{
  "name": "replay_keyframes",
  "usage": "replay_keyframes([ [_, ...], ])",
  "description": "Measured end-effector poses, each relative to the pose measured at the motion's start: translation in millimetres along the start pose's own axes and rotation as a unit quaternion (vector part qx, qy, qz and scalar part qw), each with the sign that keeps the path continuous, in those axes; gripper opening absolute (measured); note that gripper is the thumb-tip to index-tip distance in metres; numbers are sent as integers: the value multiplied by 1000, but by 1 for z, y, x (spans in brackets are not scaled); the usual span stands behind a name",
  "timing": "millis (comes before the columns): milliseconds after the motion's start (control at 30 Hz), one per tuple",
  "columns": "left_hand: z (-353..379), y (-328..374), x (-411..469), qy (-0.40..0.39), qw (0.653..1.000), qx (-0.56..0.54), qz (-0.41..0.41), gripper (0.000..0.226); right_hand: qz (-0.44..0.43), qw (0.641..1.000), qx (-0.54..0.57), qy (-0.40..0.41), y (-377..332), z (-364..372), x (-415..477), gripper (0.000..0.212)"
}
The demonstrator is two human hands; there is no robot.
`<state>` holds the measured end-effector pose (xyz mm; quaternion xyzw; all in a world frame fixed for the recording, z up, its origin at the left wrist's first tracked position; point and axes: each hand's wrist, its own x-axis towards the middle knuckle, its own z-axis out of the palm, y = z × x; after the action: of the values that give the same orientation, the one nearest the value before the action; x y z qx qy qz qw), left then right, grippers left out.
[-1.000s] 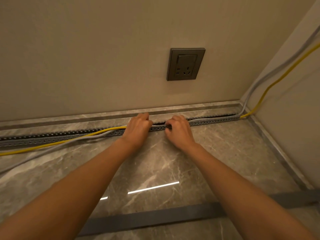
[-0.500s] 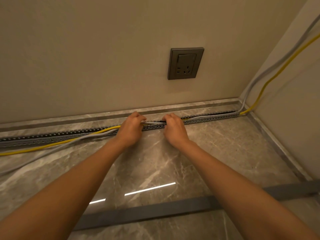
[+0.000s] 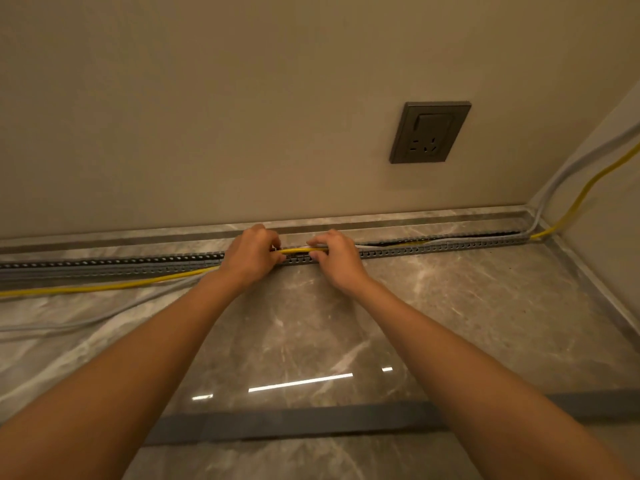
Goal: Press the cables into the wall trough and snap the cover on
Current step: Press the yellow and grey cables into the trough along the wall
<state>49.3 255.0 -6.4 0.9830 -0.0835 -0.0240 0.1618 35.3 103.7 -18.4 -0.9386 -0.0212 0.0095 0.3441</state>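
A grey slotted cable trough (image 3: 450, 249) runs along the foot of the wall. My left hand (image 3: 251, 256) and my right hand (image 3: 337, 256) sit side by side over its middle, both pinching the yellow cable (image 3: 104, 287); a short stretch of it shows between them. Right of my hands the yellow and grey cables lie in the trough. Left of my hands the yellow cable and a grey cable (image 3: 86, 322) trail loose over the floor. The long grey cover strip (image 3: 294, 422) lies flat on the floor, near me.
A dark wall socket (image 3: 429, 132) sits above and right of my hands. At the right corner the cables climb the side wall (image 3: 588, 181). A marble skirting (image 3: 415, 220) runs behind the trough. The floor is glossy marble tile.
My hands have shifted a little left along the trough, and the view has turned left. More of the yellow cable now shows between my fingers.
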Motion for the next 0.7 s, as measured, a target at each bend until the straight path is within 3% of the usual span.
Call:
replay_keyframes([
  [233,-9,-5,0,-32,991,84,102,16,63,996,59,30,-2,5,9,19],
  [367,-19,-10,10,39,974,155,160,20,94,989,95,57,2,7,11,16],
  [433,-25,-13,10,113,944,191,246,25,107,985,118,67,0,9,12,11],
  [500,-27,-14,5,118,916,250,292,33,110,983,128,73,1,11,12,9],
  [633,-5,-26,5,45,953,216,207,23,106,981,138,86,4,14,12,7],
  [700,-2,-34,6,48,970,165,174,22,108,978,151,94,6,14,13,8],
])
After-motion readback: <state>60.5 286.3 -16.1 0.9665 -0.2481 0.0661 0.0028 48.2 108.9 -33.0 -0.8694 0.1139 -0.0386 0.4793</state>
